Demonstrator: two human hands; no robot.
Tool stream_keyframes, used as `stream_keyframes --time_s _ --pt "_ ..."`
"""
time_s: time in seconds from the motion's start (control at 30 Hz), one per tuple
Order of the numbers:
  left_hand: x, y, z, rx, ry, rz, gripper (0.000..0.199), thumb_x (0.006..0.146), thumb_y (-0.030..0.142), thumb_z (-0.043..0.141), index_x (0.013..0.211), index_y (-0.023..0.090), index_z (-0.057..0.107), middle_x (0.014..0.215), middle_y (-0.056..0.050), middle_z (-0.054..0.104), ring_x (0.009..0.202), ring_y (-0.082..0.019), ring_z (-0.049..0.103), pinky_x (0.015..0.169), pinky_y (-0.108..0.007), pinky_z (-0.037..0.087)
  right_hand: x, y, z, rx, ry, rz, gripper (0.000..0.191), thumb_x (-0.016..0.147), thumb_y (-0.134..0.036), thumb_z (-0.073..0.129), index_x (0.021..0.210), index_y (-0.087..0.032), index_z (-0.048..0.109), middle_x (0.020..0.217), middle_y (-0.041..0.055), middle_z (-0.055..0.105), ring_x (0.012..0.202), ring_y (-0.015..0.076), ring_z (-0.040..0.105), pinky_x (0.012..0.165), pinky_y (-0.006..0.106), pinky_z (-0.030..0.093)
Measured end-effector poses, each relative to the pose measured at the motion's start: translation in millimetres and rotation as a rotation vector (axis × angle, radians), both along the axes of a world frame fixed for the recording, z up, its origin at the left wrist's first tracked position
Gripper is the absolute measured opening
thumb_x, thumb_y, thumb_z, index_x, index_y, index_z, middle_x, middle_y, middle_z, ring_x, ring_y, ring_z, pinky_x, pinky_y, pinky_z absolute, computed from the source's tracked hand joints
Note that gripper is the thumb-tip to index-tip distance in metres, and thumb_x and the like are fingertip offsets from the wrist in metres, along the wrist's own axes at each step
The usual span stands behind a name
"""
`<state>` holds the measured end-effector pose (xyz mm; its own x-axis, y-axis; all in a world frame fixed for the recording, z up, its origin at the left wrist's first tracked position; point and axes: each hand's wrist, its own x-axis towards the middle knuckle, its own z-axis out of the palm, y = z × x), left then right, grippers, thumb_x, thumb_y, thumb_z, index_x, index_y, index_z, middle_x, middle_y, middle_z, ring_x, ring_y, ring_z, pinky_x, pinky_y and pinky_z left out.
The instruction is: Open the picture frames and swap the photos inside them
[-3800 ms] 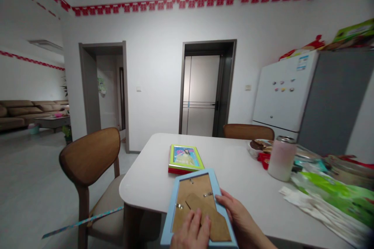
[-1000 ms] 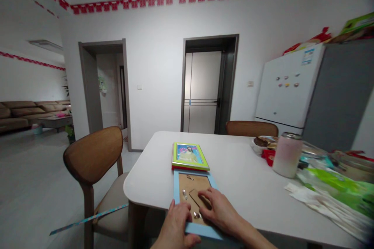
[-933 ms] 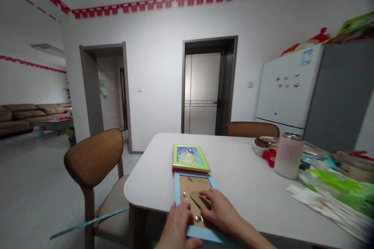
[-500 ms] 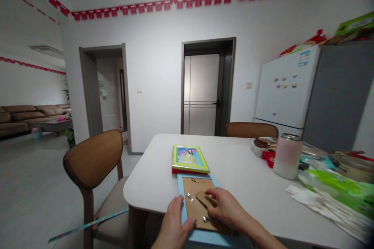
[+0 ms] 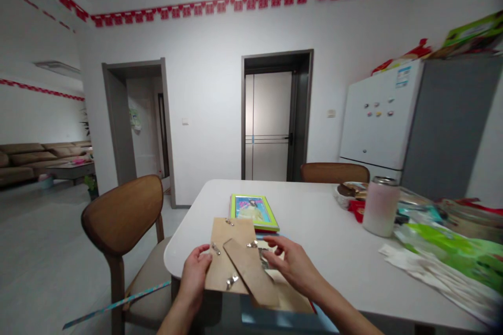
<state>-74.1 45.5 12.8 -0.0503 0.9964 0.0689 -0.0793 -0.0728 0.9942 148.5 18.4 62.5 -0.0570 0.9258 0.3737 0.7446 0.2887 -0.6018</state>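
Observation:
My left hand (image 5: 195, 272) grips the left edge of a brown photo frame backing board (image 5: 223, 230), thumb on its face. The board is raised and tilted, with several metal clips and a slanted stand leg (image 5: 251, 277) showing. My right hand (image 5: 293, 261) is beside the board's right edge, fingers curled but apart; whether its fingertips touch anything, I cannot tell. Below lies the light blue photo frame (image 5: 288, 319), partly hidden by the board and my right hand, with a pale sheet inside. Beyond it sits a green photo frame (image 5: 271, 217) with a picture in it, on top of a red one.
A pink and white tumbler (image 5: 381, 207) stands on the white table (image 5: 314, 209) to the right. Near it are white gloves (image 5: 424, 272) and a green plastic package (image 5: 444, 246). A wooden chair (image 5: 126, 220) is at the left, a second chair (image 5: 334, 172) across the table.
The backing board has come up out of the light blue frame and moved left, now in my left hand. My right hand has let go of the stand leg.

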Motion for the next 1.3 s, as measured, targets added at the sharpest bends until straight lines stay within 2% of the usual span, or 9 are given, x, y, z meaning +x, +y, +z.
stream_keyframes --time_s 0.23,0.4,0.5,0.6,0.7,0.8,0.9,1.13,1.3 --pt "-63 15 -18.5 -0.06 0.137 0.131 0.025 0.063 0.021 0.052 0.088 0.015 0.048 0.054 0.003 0.059 0.056 -0.017 0.059 0.05 -0.023 0.043 61 13 -56.4 -0.189 -0.29 -0.263 0.049 0.068 -0.031 0.041 0.111 -0.008 0.05 0.095 0.0148 0.062 0.086 0.0228 0.056 0.074 0.03 0.04" --pt "-73 21 -22.3 -0.028 0.362 0.231 0.025 0.062 0.02 0.052 0.086 0.014 0.05 0.05 0.004 0.055 0.056 -0.019 0.059 0.053 -0.026 0.043 67 16 -61.1 -0.222 -0.291 -0.31 0.053 0.063 -0.024 0.04 0.113 -0.004 0.046 0.098 0.017 0.061 0.088 0.0238 0.056 0.076 0.03 0.039" --pt "-66 16 -16.6 0.056 0.47 0.29 0.029 0.061 0.021 0.053 0.09 0.016 0.052 0.076 -0.003 0.061 0.081 -0.022 0.058 0.073 -0.031 0.042 68 10 -51.6 -0.307 -0.056 -0.331 0.056 0.062 -0.024 0.039 0.114 -0.002 0.043 0.084 0.0157 0.064 0.077 0.0231 0.06 0.07 0.031 0.042" --pt "-34 -4 -5.6 0.233 0.598 0.313 0.038 0.062 0.019 0.05 0.1 0.014 0.05 0.108 -0.009 0.052 0.108 -0.023 0.042 0.094 -0.034 0.029 63 -6 -38.6 -0.452 0.447 -0.206 0.064 0.065 -0.025 0.034 0.126 -0.006 0.024 0.077 0.01 0.065 0.064 0.0197 0.062 0.059 0.029 0.045" --pt "23 -36 10.5 0.41 0.651 0.144 0.042 0.066 0.021 0.048 0.107 0.013 0.047 0.118 -0.011 0.046 0.112 -0.022 0.038 0.097 -0.036 0.026 51 -22 -24.0 -0.458 0.804 -0.033 0.071 0.066 -0.025 0.036 0.131 -0.014 0.008 0.083 0.0071 0.066 0.061 0.0183 0.062 0.056 0.029 0.046" --pt "82 -65 27.3 0.537 0.667 -0.22 0.055 0.06 0.024 0.059 0.113 0.015 0.045 0.127 -0.01 0.038 0.117 -0.024 0.032 0.099 -0.036 0.025 37 -30 -11.6 -0.396 0.916 0.012 0.075 0.065 -0.022 0.04 0.131 -0.016 0.006 0.084 0.0069 0.066 0.06 0.0183 0.062 0.057 0.029 0.046" --pt "113 -75 34.2 0.525 0.715 -0.345 0.056 0.059 0.024 0.061 0.113 0.014 0.047 0.129 -0.01 0.036 0.118 -0.025 0.03 0.1 -0.037 0.023 30 -32 -5.7 -0.392 0.974 -0.003 0.077 0.065 -0.02 0.041 0.132 -0.019 0.004 0.078 0.0044 0.066 0.06 0.0178 0.062 0.06 0.03 0.047" --pt "99 -57 14.0 0.456 0.726 -0.456 0.068 0.064 0.041 0.059 0.122 0.013 0.037 0.132 -0.012 0.031 0.121 -0.025 0.027 0.1 -0.039 0.022 26 -31 -15.7 -0.387 0.965 -0.024 0.073 0.065 -0.021 0.038 0.131 -0.019 0.006 0.078 0.0041 0.067 0.061 0.0184 0.062 0.059 0.031 0.048" --pt "95 -52 14.6 0.377 0.754 -0.481 0.082 0.058 0.05 0.062 0.124 0.008 0.034 0.135 -0.016 0.022 0.124 -0.028 0.017 0.102 -0.042 0.015 23 -30 -20.3 -0.428 1.035 -0.016 0.073 0.065 -0.019 0.037 0.13 -0.017 0.006 0.077 0.005 0.066 0.062 0.0177 0.062 0.061 0.03 0.048"
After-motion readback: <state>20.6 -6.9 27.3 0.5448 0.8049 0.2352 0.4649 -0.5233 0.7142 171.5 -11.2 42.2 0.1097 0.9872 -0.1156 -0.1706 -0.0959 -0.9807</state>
